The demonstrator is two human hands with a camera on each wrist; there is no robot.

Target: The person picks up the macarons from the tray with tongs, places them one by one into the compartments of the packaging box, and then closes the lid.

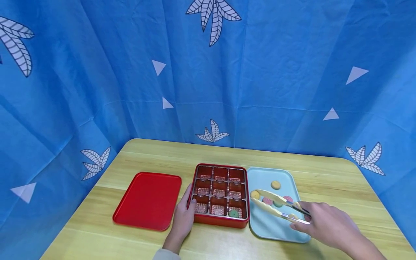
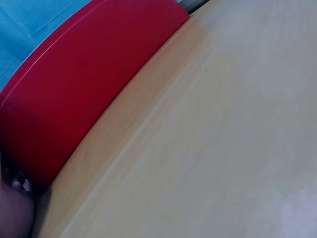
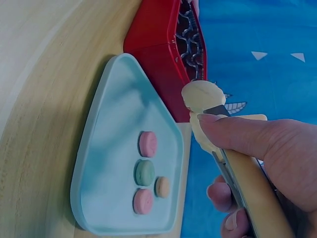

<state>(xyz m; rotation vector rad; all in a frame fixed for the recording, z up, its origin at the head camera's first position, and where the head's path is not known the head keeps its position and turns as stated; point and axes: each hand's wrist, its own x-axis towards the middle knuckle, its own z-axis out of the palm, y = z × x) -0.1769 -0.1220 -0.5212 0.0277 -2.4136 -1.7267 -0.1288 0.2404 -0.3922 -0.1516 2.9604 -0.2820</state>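
Note:
My right hand (image 1: 328, 224) holds a pair of tongs (image 1: 273, 210) with pale, scalloped tips; in the right wrist view the thumb presses along the handle. Between the tips is a yellow macaron (image 1: 255, 194), over the left edge of the light blue tray (image 1: 260, 227). My left hand (image 1: 184, 216) grips the left side of a red box (image 1: 221, 220), thumb at the rim. Inside the box is a divided insert; a green macaron (image 1: 233, 213) lies in its front right compartment. The left wrist view shows mostly the box's red side (image 2: 94, 64).
On the blue tray lie two pink macarons (image 3: 147, 144), a green macaron (image 3: 144, 172) and a tan macaron (image 3: 162, 187). A red tray (image 1: 147, 200) sits left of the box on the wooden table (image 1: 97, 216). Blue curtains (image 1: 276, 72) hang behind and beside the table.

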